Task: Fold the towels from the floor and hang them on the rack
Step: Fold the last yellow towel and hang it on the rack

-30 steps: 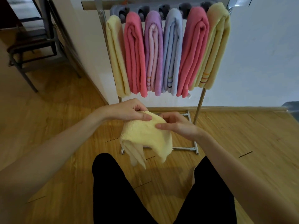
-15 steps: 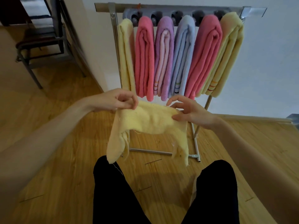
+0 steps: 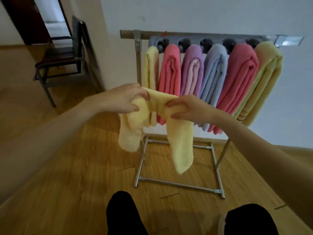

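Yellow towel [image 3: 179, 133] draped left-to-right between both hands, ends hanging. Left hand [image 3: 126, 99] and right hand [image 3: 188, 108] each pinch its top fold. Rack [image 3: 210, 33] lies just beyond, left hand nearer its end post.

Left hand [image 3: 126, 99]: its fingertips are buried in the yellow towel [image 3: 181, 141], so the grip underneath can't be made out.
Hanging towels: the small yellow towel [image 3: 149, 68] and pink towel [image 3: 170, 73] vanish lower down behind both hands' fingers.
Rack [image 3: 177, 184]: its top rail is masked by towels beyond the fingers.
Chair [image 3: 62, 60]: blurred, far left of the fingers.
Legs: cut off by the bottom edge.
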`<state>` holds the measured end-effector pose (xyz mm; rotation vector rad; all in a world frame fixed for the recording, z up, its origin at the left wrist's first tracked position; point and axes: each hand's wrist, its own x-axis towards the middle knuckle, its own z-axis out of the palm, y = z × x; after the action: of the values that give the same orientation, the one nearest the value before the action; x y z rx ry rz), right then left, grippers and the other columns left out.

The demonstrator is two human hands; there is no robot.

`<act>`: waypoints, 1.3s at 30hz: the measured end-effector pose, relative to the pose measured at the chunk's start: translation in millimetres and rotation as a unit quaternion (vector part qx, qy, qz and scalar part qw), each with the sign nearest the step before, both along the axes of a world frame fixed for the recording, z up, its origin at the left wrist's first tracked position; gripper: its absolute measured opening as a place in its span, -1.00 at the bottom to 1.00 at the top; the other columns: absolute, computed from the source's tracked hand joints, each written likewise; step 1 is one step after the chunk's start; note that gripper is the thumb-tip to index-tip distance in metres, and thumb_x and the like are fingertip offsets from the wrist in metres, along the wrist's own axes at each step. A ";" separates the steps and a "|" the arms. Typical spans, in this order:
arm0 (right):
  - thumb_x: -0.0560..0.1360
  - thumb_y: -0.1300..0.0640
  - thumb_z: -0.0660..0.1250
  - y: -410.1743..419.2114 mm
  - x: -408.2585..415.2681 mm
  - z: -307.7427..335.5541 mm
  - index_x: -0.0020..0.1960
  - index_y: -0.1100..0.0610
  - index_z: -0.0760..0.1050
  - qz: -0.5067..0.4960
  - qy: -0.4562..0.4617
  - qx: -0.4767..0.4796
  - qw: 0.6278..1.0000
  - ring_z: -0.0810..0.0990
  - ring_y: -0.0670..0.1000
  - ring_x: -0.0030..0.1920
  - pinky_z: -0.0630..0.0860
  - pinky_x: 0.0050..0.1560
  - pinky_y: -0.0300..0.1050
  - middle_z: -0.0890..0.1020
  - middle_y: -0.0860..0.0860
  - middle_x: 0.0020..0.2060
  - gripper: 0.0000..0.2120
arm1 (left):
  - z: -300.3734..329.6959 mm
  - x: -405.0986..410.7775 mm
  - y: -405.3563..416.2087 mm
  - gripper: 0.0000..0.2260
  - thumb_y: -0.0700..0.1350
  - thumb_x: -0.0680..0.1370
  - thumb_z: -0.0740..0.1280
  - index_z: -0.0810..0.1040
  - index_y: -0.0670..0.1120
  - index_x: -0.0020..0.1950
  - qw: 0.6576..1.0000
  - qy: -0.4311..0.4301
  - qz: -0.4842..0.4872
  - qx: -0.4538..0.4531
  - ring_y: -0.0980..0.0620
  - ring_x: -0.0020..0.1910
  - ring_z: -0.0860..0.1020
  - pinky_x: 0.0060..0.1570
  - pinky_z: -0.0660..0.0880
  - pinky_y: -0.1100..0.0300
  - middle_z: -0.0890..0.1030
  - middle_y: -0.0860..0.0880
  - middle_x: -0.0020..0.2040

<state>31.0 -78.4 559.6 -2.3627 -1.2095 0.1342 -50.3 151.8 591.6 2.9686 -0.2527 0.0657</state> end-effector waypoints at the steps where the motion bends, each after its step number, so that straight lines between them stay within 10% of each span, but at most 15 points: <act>1: 0.48 0.12 0.40 8.9 4.5 4.5 0.33 0.12 0.47 -0.014 -0.025 0.019 0.999 0.50 -0.01 0.18 0.41 0.17 -0.20 0.54 0.02 0.20 -0.57 | 3.2 5.6 4.3 -0.65 -0.12 0.50 0.37 0.46 0.08 0.26 0.999 -0.037 0.007 0.003 0.07 0.07 0.41 -0.09 0.34 0.25 0.39 0.07 0.08; 11: 0.44 0.38 0.24 84.2 42.0 69.1 0.24 0.16 0.55 -0.145 -0.071 0.286 0.944 0.48 -0.08 -0.39 0.42 -0.41 -0.35 0.61 0.04 -0.13 -0.60 | 60.0 68.9 52.0 -0.66 -0.29 0.47 0.31 0.54 -0.03 0.21 0.938 -0.343 0.011 0.047 -0.06 0.00 0.45 -0.10 0.42 0.07 0.47 -0.06 -0.03; 16: 0.42 0.30 0.22 117.0 54.4 78.6 0.21 0.12 0.53 -0.236 -0.180 0.256 0.920 0.57 0.14 0.01 0.53 -0.05 0.02 0.55 0.12 0.13 -0.62 | 74.5 96.2 58.7 -0.70 -0.31 0.47 0.23 0.54 -0.11 0.16 0.911 -0.400 0.011 0.099 -0.12 -0.07 0.42 -0.14 0.42 -0.03 0.45 -0.10 -0.08; 25: 0.58 0.22 0.17 166.5 90.1 34.0 0.21 0.23 0.47 -0.335 -0.286 0.204 0.874 0.46 0.18 0.10 0.45 0.01 0.05 0.45 0.15 0.22 -0.75 | 49.5 151.9 62.8 -0.75 -0.38 0.47 0.24 0.52 -0.17 0.08 0.889 -0.435 0.016 0.140 -0.12 -0.08 0.42 -0.22 0.41 0.04 0.50 -0.12 -0.05; 34: 0.37 0.31 0.38 144.1 122.2 -16.7 0.21 0.21 0.48 -0.281 -0.391 0.147 0.864 0.55 0.15 -0.04 0.50 -0.09 0.04 0.52 0.16 0.23 -0.59 | -2.1 171.2 81.2 -0.60 -0.43 0.39 0.35 0.50 -0.16 0.19 0.886 -0.436 -0.016 0.159 -0.08 -0.06 0.44 -0.16 0.44 0.11 0.52 -0.11 0.00; 39: 0.50 0.21 0.13 130.2 131.9 -37.7 0.37 0.20 0.38 -0.194 -0.387 0.127 0.892 0.51 0.17 0.18 0.46 0.15 0.07 0.41 0.18 0.38 -0.56 | -42.1 169.6 91.0 -0.61 -0.36 0.45 0.38 0.44 -0.20 0.26 0.882 -0.442 -0.061 0.153 -0.10 -0.06 0.47 -0.17 0.50 0.11 0.52 -0.18 0.04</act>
<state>162.9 51.8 521.9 -2.4094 -0.9297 -1.1214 119.3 242.8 549.4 2.9682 -0.5926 1.4963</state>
